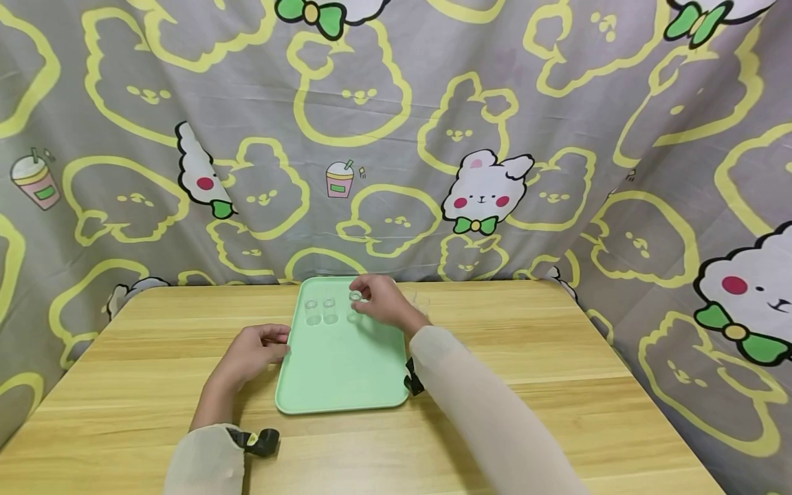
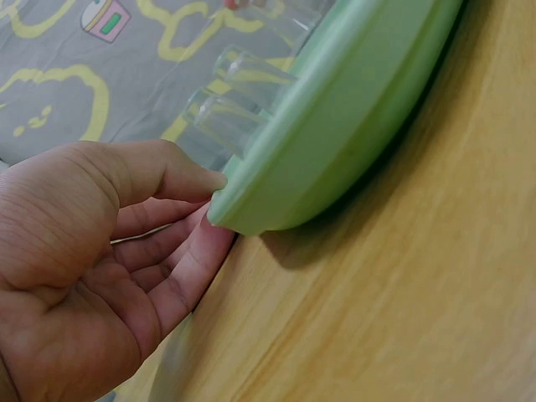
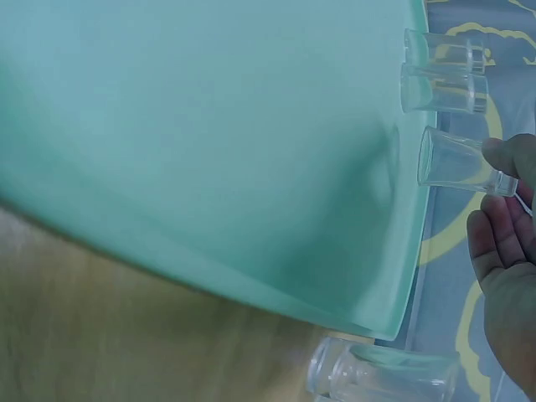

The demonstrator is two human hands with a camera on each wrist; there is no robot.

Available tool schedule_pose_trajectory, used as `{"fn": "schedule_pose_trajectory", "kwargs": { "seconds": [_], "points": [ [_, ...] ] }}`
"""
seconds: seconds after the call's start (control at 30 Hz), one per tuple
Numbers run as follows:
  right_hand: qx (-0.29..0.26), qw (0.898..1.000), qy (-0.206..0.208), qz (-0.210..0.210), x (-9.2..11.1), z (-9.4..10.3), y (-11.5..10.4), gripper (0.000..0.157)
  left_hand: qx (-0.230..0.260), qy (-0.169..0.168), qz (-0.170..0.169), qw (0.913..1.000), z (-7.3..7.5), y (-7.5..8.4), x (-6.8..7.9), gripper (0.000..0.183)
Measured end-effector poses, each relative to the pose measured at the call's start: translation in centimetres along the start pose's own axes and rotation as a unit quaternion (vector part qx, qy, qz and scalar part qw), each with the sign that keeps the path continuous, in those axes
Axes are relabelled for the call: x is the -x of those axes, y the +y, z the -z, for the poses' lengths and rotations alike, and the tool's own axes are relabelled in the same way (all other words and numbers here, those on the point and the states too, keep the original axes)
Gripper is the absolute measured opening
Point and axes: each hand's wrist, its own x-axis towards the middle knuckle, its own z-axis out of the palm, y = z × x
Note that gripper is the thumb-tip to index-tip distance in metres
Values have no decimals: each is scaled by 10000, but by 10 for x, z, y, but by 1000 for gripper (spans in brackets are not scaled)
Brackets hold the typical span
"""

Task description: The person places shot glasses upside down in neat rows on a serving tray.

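Note:
A light green tray (image 1: 343, 371) lies on the wooden table. My left hand (image 1: 250, 354) pinches its left rim, thumb on top and fingers at the underside, as the left wrist view shows. Over the tray's far part, my right hand (image 1: 385, 301) holds a small clear drinking glass (image 3: 456, 163) by its thick base, mouth downward. Thumb and fingers grip the base end. To the left of it, two similar glasses, one nearer the left rim (image 1: 313, 313) and one beside it (image 1: 330, 312), stand upside down on the tray in a row.
More clear glasses (image 3: 385, 373) stand on the table (image 1: 526, 364) just right of the tray, partly hidden behind the right hand in the head view. A grey patterned curtain (image 1: 396, 165) hangs along the table's back edge and right side.

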Motion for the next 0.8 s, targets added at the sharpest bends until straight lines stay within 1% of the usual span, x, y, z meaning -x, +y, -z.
{"fn": "schedule_pose_trajectory", "kwargs": {
  "seconds": [0.17, 0.3, 0.63, 0.8],
  "points": [
    [-95, 9999, -92, -92, 0, -4, 1, 31, 16, 12, -62, 10000, 0, -1, -1, 39],
    [-210, 9997, -126, -67, -1, -9, 3, 32, 58, -28, -70, 10000, 1, -1, -1, 40],
    [-387, 9990, -81, -201, 0, -15, 1, 30, 3, -4, 10, 10000, 1, 0, 0, 40],
    [-421, 9985, -137, -315, -3, -17, 1, 28, 3, -2, 12, 10000, 1, 0, 0, 40]
  ]
}}
